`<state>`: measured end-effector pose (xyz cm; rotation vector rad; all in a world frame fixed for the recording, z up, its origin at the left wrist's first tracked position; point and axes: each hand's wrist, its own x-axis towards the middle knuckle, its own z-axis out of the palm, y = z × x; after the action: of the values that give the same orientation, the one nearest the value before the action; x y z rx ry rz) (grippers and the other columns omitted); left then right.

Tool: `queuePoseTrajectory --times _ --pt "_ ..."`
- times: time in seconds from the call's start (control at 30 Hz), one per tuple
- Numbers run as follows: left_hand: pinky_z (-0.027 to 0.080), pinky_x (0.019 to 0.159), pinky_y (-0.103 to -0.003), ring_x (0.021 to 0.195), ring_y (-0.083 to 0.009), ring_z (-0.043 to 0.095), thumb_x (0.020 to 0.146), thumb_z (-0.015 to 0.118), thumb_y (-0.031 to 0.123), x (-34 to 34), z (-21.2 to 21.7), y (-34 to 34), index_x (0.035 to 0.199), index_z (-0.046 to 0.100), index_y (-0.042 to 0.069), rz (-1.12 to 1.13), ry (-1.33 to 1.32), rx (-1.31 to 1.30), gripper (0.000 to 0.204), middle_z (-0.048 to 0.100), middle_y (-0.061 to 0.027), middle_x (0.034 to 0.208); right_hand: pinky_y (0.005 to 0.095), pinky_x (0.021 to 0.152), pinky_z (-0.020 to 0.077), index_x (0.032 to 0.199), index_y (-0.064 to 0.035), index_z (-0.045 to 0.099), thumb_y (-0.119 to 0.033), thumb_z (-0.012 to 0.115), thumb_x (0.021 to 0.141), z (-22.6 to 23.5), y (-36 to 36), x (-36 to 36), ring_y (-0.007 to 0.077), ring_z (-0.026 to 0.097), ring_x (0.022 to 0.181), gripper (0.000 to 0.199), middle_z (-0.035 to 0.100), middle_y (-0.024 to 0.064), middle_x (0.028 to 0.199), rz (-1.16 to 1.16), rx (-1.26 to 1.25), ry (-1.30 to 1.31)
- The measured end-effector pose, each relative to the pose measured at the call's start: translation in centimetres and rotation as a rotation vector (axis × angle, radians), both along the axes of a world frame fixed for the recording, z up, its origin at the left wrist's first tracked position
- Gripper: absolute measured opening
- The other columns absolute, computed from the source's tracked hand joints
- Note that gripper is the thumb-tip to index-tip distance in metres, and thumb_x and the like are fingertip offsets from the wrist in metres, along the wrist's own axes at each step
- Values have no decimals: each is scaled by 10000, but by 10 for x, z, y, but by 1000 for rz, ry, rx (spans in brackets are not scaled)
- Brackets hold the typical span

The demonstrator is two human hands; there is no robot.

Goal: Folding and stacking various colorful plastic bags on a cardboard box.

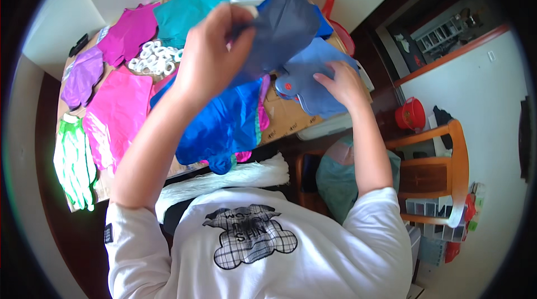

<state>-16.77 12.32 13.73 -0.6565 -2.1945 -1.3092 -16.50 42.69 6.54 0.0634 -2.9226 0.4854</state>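
My left hand (pixel 215 47) is raised over the table with thumb and fingers closed on the edge of a thin dark grey-blue sheet (pixel 285 27), blurred by motion. The sheet hangs up and to the right of the fingers. My right hand (pixel 342 83) rests on a flat blue-grey stack (pixel 320 95) with a red round mark, its thumb apart from the fingers. Below my left hand lies a shiny blue foil-like piece (pixel 215 125) with a rounded tab at its near end.
Pink (pixel 114 109), purple (pixel 84 78), magenta (pixel 130 33) and teal (pixel 193 13) sheets cover the table's left side, beside white rings (pixel 156 57) and green-white strips (pixel 74 159). White strands (pixel 229 179) lie near my lap. A wooden chair (pixel 428 173) and red bucket (pixel 411 114) stand right.
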Motion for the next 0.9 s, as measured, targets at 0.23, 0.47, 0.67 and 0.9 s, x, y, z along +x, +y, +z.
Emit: queuePoseTrajectory --times 0.23,0.47,0.67,0.9 --pt "422 603 -326 650 -177 541 711 594 164 102 -43 -21 981 578 61 -23 408 -560 289 514 -40 779 364 720 547 1160 -100 596 -683 435 876 23 -65 32 219 653 892 668 665 96 980 150 -1468 -977" --pt "368 586 -311 665 -161 495 696 588 150 149 -84 -2 1004 619 12 -111 340 -652 339 505 -46 848 343 906 467 1211 -91 568 -396 655 878 46 -93 46 165 581 1050 460 620 35 1138 143 -1403 -715" --pt "380 599 -315 693 -178 506 721 576 147 158 -93 -6 1057 607 -5 -69 241 -651 370 507 -63 874 257 806 490 1088 17 612 -168 643 880 33 -84 36 108 621 889 280 662 51 983 204 -1081 -742" --pt "516 691 -339 792 -244 630 764 734 84 181 -94 -45 1041 647 23 -207 -88 -22 297 626 -116 938 239 697 498 975 47 664 -80 652 855 32 -119 -17 95 620 726 175 682 48 847 328 -737 -483"
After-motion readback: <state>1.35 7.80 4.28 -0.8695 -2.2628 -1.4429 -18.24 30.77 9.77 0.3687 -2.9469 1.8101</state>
